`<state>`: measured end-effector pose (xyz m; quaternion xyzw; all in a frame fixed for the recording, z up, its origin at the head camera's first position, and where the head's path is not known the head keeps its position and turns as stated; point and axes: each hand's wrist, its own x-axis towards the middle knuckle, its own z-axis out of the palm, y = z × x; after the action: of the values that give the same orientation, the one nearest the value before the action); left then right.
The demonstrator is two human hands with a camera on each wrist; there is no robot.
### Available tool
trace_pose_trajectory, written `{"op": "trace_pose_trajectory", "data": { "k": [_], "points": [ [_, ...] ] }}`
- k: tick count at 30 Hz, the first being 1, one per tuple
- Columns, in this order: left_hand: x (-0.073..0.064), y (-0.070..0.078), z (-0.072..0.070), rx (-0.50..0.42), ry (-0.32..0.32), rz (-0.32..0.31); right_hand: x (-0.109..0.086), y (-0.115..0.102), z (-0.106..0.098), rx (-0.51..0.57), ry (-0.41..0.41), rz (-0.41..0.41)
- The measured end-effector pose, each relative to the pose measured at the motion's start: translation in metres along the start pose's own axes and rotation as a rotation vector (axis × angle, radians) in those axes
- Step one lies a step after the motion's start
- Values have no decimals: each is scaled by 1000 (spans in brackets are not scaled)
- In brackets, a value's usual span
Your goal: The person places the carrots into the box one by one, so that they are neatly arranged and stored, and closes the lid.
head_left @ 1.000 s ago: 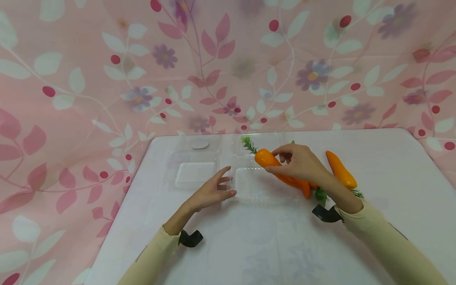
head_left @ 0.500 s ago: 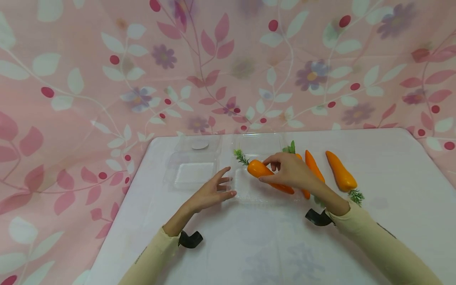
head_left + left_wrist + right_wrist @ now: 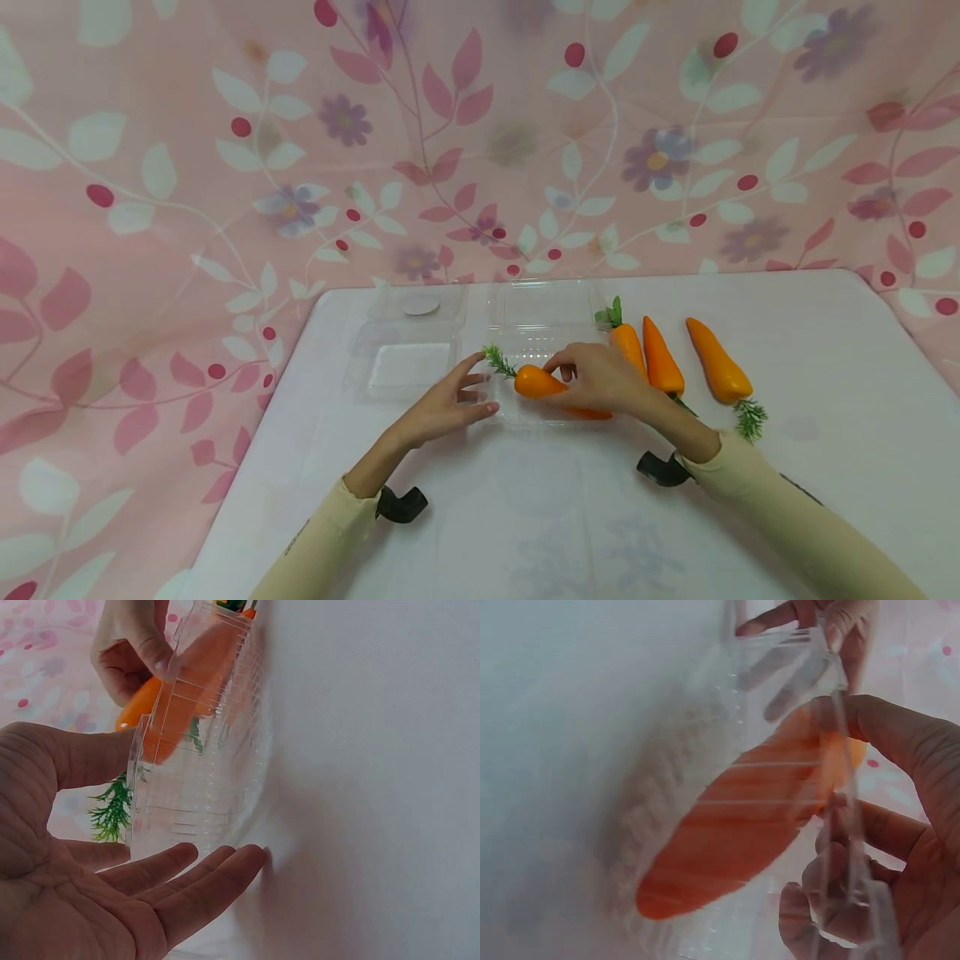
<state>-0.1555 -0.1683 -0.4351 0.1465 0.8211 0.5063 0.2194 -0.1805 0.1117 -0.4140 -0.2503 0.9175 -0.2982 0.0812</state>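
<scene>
Remotely, I log the largest item first: a pink backdrop (image 3: 450,167) printed with leaves, berries and flowers, behind a white tabletop (image 3: 810,358). Two pale yellow sleeves, left (image 3: 322,542) and right (image 3: 806,521), reach in from the near edge. Two clear hinged boxes lie with lids raised toward the backdrop: left box (image 3: 411,367) and right box (image 3: 543,302). Hands: I have the left hand (image 3: 448,402) with fingers spread apart around the left end of the right box; firm contact I cannot tell. My right hand (image 3: 600,375) pinches a carrot (image 3: 534,382) inside the right box's base, slanted, green top (image 3: 499,361) at the left side; whether it rests on the bottom I cannot tell. Right of the boxes lie three more: near carrot (image 3: 628,346), middle carrot (image 3: 662,358) and far carrot (image 3: 717,362), the last set apart. Labelling: white oval sticker (image 3: 422,307) on the left box's lid, blank at this resolution. Smallest: dark marks (image 3: 296,537) on the left sleeve, lettering-like, illegible.
</scene>
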Motion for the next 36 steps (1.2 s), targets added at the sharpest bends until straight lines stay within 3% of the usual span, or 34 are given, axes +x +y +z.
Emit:
{"op": "trace_pose_trajectory", "data": {
  "k": [10, 15, 36],
  "points": [
    [0, -1, 0, 20, 9, -8, 3, 1, 17, -7, -81, 28],
    [0, 0, 0, 7, -3, 0, 2, 1, 21, -16, -102, -4],
    [0, 1, 0, 10, -1, -9, 4, 0, 18, -56, -154, -28]
  ]
}}
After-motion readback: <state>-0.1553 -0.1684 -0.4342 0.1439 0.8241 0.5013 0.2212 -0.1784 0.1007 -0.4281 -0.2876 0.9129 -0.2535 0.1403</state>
